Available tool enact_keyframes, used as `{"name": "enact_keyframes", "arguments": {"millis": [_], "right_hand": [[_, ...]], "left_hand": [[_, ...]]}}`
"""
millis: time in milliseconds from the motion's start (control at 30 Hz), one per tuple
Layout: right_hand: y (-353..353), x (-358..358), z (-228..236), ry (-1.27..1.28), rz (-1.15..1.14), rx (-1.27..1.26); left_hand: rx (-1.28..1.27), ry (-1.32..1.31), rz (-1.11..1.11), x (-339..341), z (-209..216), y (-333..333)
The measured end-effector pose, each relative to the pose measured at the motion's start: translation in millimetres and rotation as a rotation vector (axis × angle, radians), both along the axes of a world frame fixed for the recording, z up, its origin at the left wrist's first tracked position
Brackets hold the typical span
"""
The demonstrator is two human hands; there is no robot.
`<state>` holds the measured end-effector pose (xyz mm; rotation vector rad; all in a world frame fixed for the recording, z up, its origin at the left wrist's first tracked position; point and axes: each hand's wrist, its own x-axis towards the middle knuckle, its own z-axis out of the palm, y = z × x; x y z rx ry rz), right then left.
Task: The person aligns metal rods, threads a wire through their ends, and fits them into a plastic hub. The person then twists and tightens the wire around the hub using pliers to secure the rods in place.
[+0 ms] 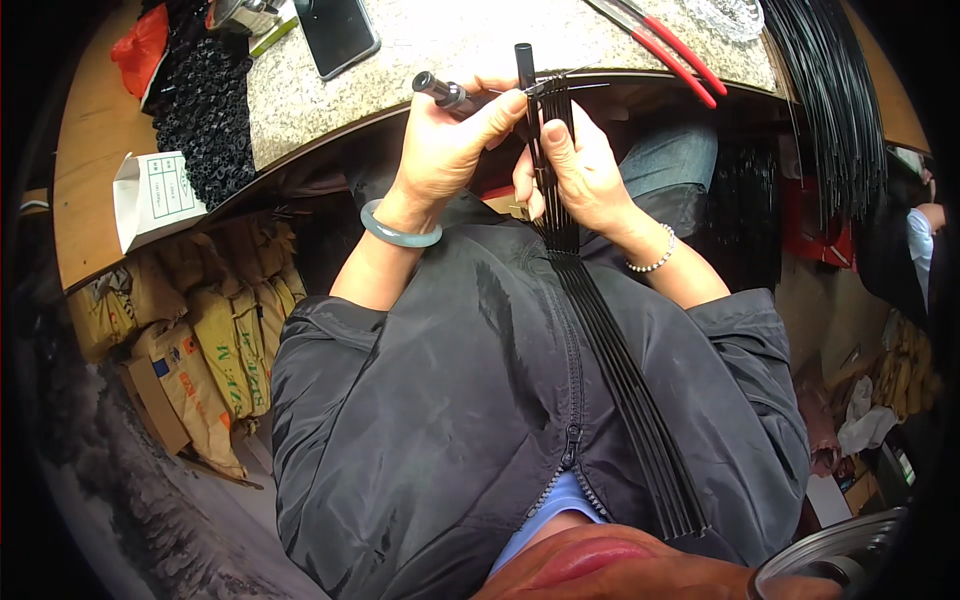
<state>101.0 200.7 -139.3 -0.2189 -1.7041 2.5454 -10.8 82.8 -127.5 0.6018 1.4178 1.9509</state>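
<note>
My right hand (588,178) is closed around a black umbrella frame (625,390), a tube with thin ribs that run down across my jacket. The tube's upper end stands up past my fingers, over the table edge. My left hand (440,150) is closed on a short dark cylindrical piece (430,85) with a shiny band, its far end hidden by the fingers. Left thumb and fingertips meet beside the frame's tube. Thin wire-like ends (590,86) stick out sideways by the rib tops; what they belong to cannot be made out.
On the stone-topped table (420,85) lie a phone (337,35) and red-handled pliers (680,60). Small black tubular parts (205,110) are heaped left, near a white box (160,198). Black ribs (835,110) hang off the right side. Sacks (205,350) stand below.
</note>
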Motion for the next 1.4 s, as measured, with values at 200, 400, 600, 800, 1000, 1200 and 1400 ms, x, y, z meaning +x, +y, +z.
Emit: {"name": "enact_keyframes", "arguments": {"millis": [200, 400, 600, 800, 1000, 1200, 1400], "right_hand": [[-2.8, 1.0, -0.5, 0.053, -0.020, -0.080], [-4.0, 2.7, -0.8, 0.062, -0.014, -0.078], [0.1, 4.7, -1.0, 0.093, 0.014, 0.006], [6.3, 2.9, -7.0, 0.032, 0.168, -0.034], [4.7, 3.7, -3.6, -0.017, 0.100, -0.053], [-2.4, 6.4, 2.4, -0.021, 0.009, -0.040], [-1.9, 5.2, 1.1, 0.000, 0.052, -0.062]], "left_hand": [[0.073, -0.148, -0.161, -4.2, 0.5, -5.8], [0.046, -0.067, -0.083, 1.4, -2.6, -6.6], [0.070, -0.079, -0.117, -0.1, 3.5, -4.3], [0.054, -0.135, -0.147, -1.0, 4.0, -6.1], [0.004, -0.183, -0.161, -6.2, -1.9, -7.6], [0.002, -0.077, -0.056, -2.4, -1.6, -5.2], [0.062, -0.060, -0.062, 0.8, -1.9, -8.3]]}}
